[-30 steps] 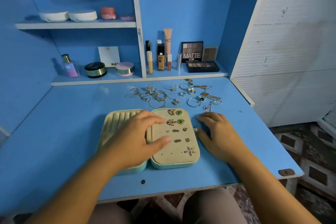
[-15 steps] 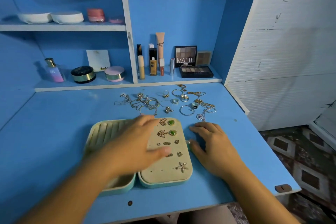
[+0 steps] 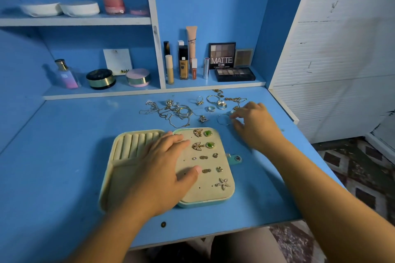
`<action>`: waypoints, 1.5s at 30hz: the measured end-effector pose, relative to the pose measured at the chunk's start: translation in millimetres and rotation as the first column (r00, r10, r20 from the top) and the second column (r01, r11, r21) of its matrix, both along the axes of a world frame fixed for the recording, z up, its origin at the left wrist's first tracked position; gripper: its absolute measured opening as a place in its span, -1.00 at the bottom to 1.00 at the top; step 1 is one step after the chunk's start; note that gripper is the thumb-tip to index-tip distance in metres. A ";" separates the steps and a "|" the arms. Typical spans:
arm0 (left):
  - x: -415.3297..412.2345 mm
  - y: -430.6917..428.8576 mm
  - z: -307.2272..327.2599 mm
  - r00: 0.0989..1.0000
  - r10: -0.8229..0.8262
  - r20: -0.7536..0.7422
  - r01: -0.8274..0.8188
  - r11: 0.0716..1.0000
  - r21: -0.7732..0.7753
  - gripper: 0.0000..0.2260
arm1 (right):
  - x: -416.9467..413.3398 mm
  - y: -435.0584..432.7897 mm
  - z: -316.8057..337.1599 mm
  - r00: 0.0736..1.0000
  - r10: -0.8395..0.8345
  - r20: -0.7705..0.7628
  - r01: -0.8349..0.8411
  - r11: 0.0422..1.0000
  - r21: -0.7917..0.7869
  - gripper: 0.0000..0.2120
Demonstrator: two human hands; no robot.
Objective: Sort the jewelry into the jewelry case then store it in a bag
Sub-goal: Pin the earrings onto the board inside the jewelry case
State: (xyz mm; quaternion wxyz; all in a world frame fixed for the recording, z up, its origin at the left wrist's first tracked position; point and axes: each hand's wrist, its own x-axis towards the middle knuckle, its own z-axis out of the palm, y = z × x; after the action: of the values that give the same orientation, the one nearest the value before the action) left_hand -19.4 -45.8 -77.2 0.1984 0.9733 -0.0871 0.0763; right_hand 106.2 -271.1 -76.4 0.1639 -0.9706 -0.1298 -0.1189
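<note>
An open mint jewelry case (image 3: 204,204) lies in the middle of the blue desk (image 3: 64,156). Its left half has beige ring rolls (image 3: 136,145); its right panel carries several earrings, among them a starfish (image 3: 222,183) and two green studs (image 3: 208,139). My left hand (image 3: 162,168) rests flat across the case with its fingers spread. Loose chains (image 3: 171,111) and rings (image 3: 213,102) lie behind the case. My right hand (image 3: 254,126) reaches into that pile, its thumb and forefinger apart at a thin hoop (image 3: 221,118). No bag is in view.
Low shelves behind the desk hold makeup: a perfume bottle (image 3: 65,74), round compacts (image 3: 119,78), tubes (image 3: 183,62) and eyeshadow palettes (image 3: 233,66). A white slatted panel (image 3: 342,60) bounds the right side. The case's snap tab (image 3: 236,158) sticks out to the right.
My right hand left the desk beside the case and moved forward to the loose rings. My left hand stays on the case. The snap tab has come into sight.
</note>
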 end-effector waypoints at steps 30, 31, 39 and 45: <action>0.2 1.9 -6.1 0.999 0.012 0.043 -0.006 0.991 -0.136 -0.36 | 40.8 5.0 33.1 0.963 0.030 -0.268 -0.104 0.958 -0.267 -0.82; -0.2 1.8 -5.3 0.999 0.013 0.042 -0.007 0.991 -0.133 -0.39 | 41.6 8.0 33.0 0.961 0.025 -0.277 -0.112 0.947 -0.301 -0.82; 0.9 2.6 -6.4 0.998 -0.001 0.056 0.007 0.994 -0.110 -0.41 | 59.9 22.9 33.3 0.926 -0.046 -0.375 -0.147 0.870 -0.470 -0.83; 0.2 3.0 -6.9 0.999 -0.001 0.052 0.007 0.993 -0.117 -0.41 | 55.6 17.8 25.8 0.944 0.017 -0.328 -0.198 0.826 -0.527 -0.80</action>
State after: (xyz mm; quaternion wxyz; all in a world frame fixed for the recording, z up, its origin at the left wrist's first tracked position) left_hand -19.2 -42.7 -84.2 0.2529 0.9575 -0.0893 0.1061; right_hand 161.8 -253.2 -50.6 -0.0988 -0.9736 -0.1866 0.0867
